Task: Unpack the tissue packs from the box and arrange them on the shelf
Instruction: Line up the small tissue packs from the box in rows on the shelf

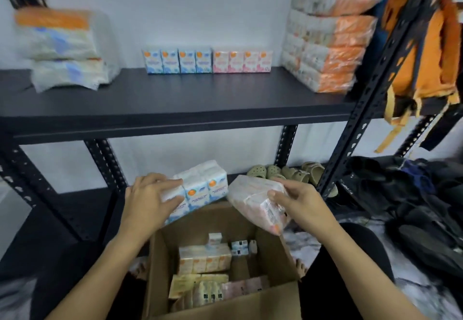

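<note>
Above the open box (223, 302), the left hand (147, 203) grips a blue pack (200, 189) just over the box's far left edge. Right of it, the right hand (298, 200) holds a pink pack (253, 204). More packs (204, 257) lie inside the box.

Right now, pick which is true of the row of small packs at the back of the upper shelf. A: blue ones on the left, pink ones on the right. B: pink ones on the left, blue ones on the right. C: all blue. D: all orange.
A: on the upper shelf, the blue packs stand left of the pink packs in one row.
</note>
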